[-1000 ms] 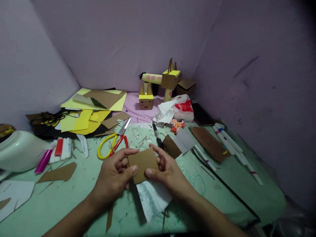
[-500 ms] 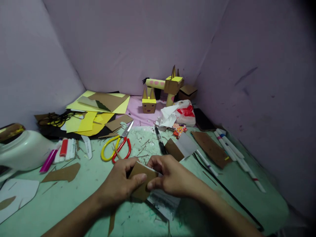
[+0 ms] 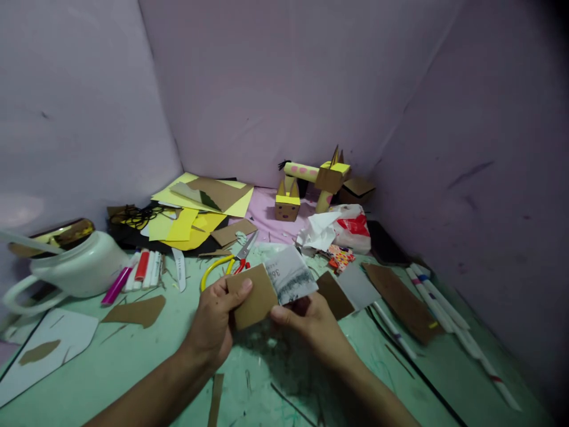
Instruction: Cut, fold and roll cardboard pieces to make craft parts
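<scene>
My left hand is closed on a square brown cardboard piece, thumb flat on its face. My right hand pinches at that piece's lower right corner, with a grey-white printed cardboard panel resting over its fingers. The two panels meet edge to edge; whether they are one folded piece I cannot tell. Both are held above the green table. Just behind the left hand lie scissors with yellow and red handles, partly hidden. A similar brown-and-grey folded piece lies right of my right hand.
A cardboard animal figure and a small cardboard head stand at the back. Left are a white pitcher, glue sticks or markers and yellow paper. White rolled tubes and a brown strip lie right.
My hands have opened out the cardboard, so the printed panel now shows beside the brown one, raised from the table. The view has shifted, with the scene lower and to the right.
</scene>
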`<state>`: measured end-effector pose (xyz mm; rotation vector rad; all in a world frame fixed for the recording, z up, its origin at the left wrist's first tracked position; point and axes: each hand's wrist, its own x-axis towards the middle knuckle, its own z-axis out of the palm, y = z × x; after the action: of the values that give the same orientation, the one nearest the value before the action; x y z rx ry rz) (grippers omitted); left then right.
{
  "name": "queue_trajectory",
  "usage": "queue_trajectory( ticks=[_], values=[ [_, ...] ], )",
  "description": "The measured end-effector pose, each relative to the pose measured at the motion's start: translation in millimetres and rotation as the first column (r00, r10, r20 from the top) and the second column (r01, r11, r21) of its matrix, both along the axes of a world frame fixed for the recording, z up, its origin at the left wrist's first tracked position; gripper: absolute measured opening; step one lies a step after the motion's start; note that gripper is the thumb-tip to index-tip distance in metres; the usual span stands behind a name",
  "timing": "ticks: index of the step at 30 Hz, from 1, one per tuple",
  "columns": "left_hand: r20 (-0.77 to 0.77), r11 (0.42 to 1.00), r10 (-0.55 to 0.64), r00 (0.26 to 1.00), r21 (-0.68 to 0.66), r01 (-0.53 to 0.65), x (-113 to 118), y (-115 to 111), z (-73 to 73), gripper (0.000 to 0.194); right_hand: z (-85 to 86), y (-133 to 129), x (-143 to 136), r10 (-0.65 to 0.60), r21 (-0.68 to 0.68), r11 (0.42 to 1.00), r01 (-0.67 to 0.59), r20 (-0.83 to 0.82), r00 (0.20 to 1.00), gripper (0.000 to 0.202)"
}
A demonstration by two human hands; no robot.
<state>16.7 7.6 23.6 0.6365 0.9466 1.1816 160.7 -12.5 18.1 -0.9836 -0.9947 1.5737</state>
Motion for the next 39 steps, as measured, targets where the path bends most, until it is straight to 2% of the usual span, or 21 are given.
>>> queue_trajectory(
  ticks=[2, 4, 6, 8, 11, 13, 17, 20, 23, 29, 32, 34, 35, 36, 37, 38, 39],
  values=[
    [-0.031, 0.997, -0.078, 0.996, -0.01, 0.078, -1.8, -2.9, -2.9, 0.03, -5.2, 2.8, 1.9, -0.074, -0.048, 0.996, 0.072, -0.038, 0.997, 0.035],
    [-0.106, 0.974, -0.227, 0.968, -0.026, 0.225, -3.6, -5.4, -7.2, 0.031, -7.9, 5.8, 8.0, -0.156, -0.118, 0.982, 0.149, -0.058, 0.986, 0.038],
    [-0.181, 0.929, -0.369, 0.912, -0.042, 0.367, -4.4, -7.1, -10.7, 0.036, -7.8, 7.9, 13.5, -0.227, -0.177, 0.959, 0.219, -0.026, 0.973, 0.043],
    [-0.239, 0.905, -0.421, 0.875, -0.039, 0.424, -4.1, -8.0, -11.6, 0.039, -6.8, 9.1, 16.3, -0.264, -0.192, 0.944, 0.268, 0.046, 0.963, 0.048],
    [-0.359, 0.926, -0.365, 0.859, -0.043, 0.376, -3.5, -7.2, -10.7, 0.04, -8.6, 9.8, 16.9, -0.255, -0.194, 0.942, 0.274, 0.117, 0.96, 0.048],
    [-0.397, 0.928, -0.36, 0.844, -0.061, 0.366, -3.8, -5.7, -13.3, 0.043, -13.1, 9.8, 17.6, -0.22, -0.233, 0.944, 0.235, 0.088, 0.972, 0.046],
    [-0.334, 0.893, -0.44, 0.834, -0.068, 0.444, -4.5, -4.4, -28.7, 0.047, -23.5, 9.7, 20.1, -0.161, -0.292, 0.944, 0.15, -0.014, 0.987, 0.042],
    [-0.338, 0.894, -0.44, 0.832, -0.074, 0.443, -2.8, -5.2, -36.6, 0.046, -28.2, 8.0, 19.0, -0.192, -0.306, 0.935, 0.181, -0.006, 0.981, 0.04],
    [-0.316, 0.899, -0.435, 0.843, -0.106, 0.424, 1.2, -4.3, -34.9, 0.049, -29.8, 4.7, 14.8, -0.156, -0.264, 0.953, 0.148, -0.009, 0.988, 0.039],
    [-0.277, 0.883, -0.469, 0.838, -0.155, 0.443, 9.9, -0.3, -28.6, 0.049, -28.1, 1.9, 7.4, 0.072, -0.126, 0.988, -0.087, -0.115, 0.991, 0.045],
    [-0.3, 0.865, -0.5, 0.812, -0.124, 0.487, 10.0, -2.0, -26.1, 0.045, -30.5, 0.6, 8.1, 0.071, -0.166, 0.983, -0.085, -0.088, 0.994, 0.041],
    [-0.487, 0.873, -0.432, 0.759, -0.015, 0.488, 3.9, -2.1, -23.0, 0.036, -33.2, -0.1, 10.6, -0.027, -0.219, 0.975, 0.023, -0.016, 0.999, 0.039],
    [-0.626, 0.886, -0.316, 0.713, 0.073, 0.457, -1.5, -0.8, -21.3, 0.033, -34.5, -0.1, 12.1, -0.08, -0.228, 0.97, 0.082, 0.018, 0.997, 0.04],
    [-0.757, 0.894, -0.143, 0.638, 0.178, 0.411, -8.2, 1.8, -19.9, 0.029, -35.7, 0.2, 13.6, -0.124, -0.224, 0.966, 0.131, 0.044, 0.991, 0.04],
    [-0.844, 0.891, 0.063, 0.532, 0.288, 0.352, -15.6, 5.8, -18.7, 0.025, -36.7, 0.8, 15.0, -0.15, -0.211, 0.964, 0.159, 0.058, 0.987, 0.041],
    [-0.884, 0.873, 0.25, 0.395, 0.382, 0.302, -23.0, 10.8, -17.9, 0.02, -37.6, 1.8, 16.3, -0.16, -0.192, 0.967, 0.169, 0.065, 0.985, 0.041],
    [-0.891, 0.851, 0.377, 0.252, 0.441, 0.285, -29.5, 16.5, -17.3, 0.015, -38.4, 3.0, 17.3, -0.155, -0.171, 0.971, 0.166, 0.073, 0.985, 0.041]
  ],
)
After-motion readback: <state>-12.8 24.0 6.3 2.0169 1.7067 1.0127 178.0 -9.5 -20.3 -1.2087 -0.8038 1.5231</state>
